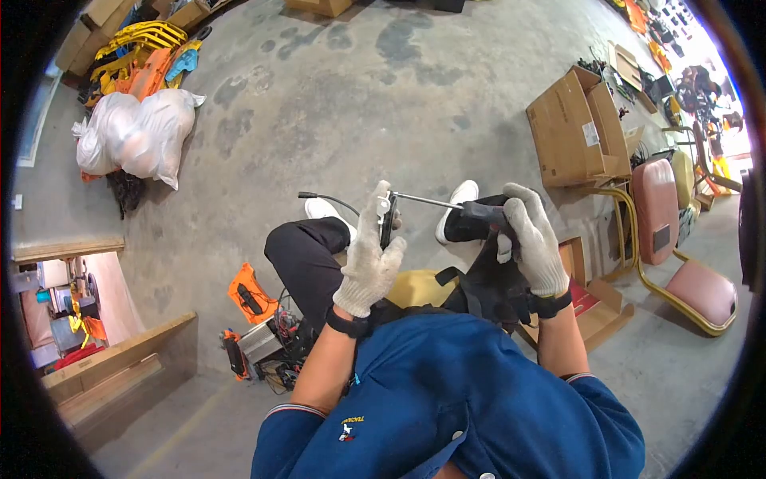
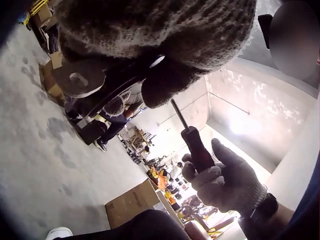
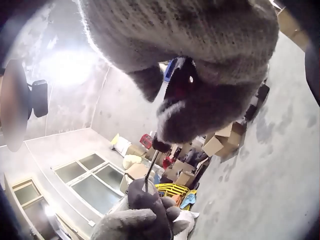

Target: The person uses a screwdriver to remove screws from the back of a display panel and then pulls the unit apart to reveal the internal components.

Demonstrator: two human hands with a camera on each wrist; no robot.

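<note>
My left hand [image 1: 369, 267], in a knitted glove, grips a slim black part [image 1: 388, 223] with a silvery fitting [image 1: 383, 206] on it. A thin black cable [image 1: 335, 201] trails from beside this hand to the left. Across from it, my gloved right hand [image 1: 533, 239] holds a screwdriver [image 1: 481, 214] by its dark handle, the shaft pointing left. The shaft's end meets the held part in the head view. In the left wrist view, a flat rounded piece [image 2: 80, 80] shows below the glove. In the right wrist view, the shaft [image 3: 151, 167] runs down to the dark part [image 3: 149, 207].
Beside my left leg on the floor lies an orange and black device [image 1: 254, 295] with exposed wires. An opened flat box [image 1: 602, 315] lies to my right, near a pink chair [image 1: 658, 211] and a large carton [image 1: 570, 132]. White bags [image 1: 144, 136] stand at the far left.
</note>
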